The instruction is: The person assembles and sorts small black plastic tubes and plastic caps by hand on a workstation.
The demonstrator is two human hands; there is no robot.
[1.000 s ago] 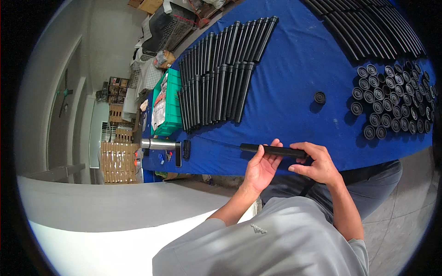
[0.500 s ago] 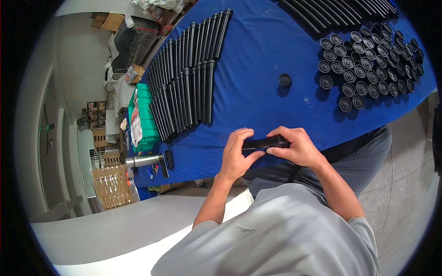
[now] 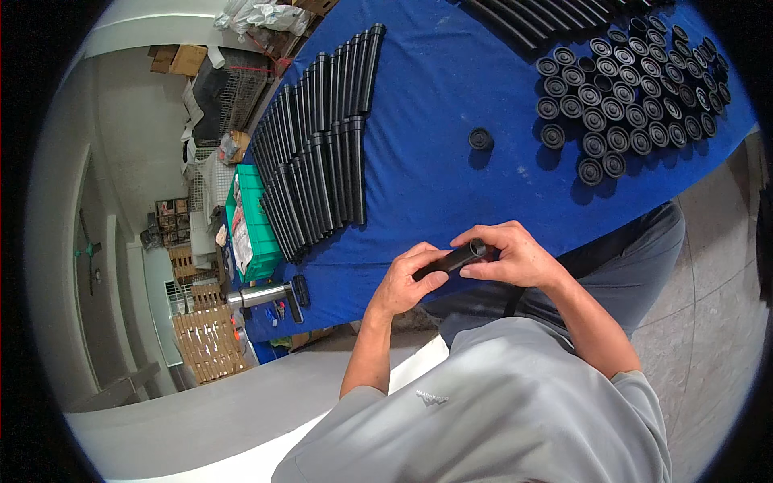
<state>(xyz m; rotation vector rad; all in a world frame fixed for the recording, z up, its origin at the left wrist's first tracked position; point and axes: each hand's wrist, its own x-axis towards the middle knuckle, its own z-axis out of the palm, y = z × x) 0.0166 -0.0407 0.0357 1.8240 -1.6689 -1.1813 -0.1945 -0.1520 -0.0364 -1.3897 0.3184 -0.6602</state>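
Observation:
A short black tube (image 3: pixel 453 260) is held between my hands near the table's front edge, its round end tilted up to the right. Wrapped round its lower left part is my left hand (image 3: pixel 403 282), the thumb lying along the side. My right hand (image 3: pixel 522 256) closes on the other end, index finger above and thumb below the rim. Beyond them, a single round black cap (image 3: pixel 481 139) stands alone on the blue cloth (image 3: pixel 427 185). Many similar black caps (image 3: pixel 616 139) stand grouped at the far right.
Rows of long black tubes (image 3: pixel 322 153) lie on the left, with more black tubes (image 3: pixel 539 24) at the far edge. A green crate (image 3: pixel 256 221) and a silver cylinder with a black handle (image 3: pixel 262 295) sit at the table's left end. Cardboard boxes (image 3: pixel 189 59) stand beyond.
The black tube has tipped, so its right end now points up and shows its round opening. Both hands still hold it. The whole view has shifted slightly.

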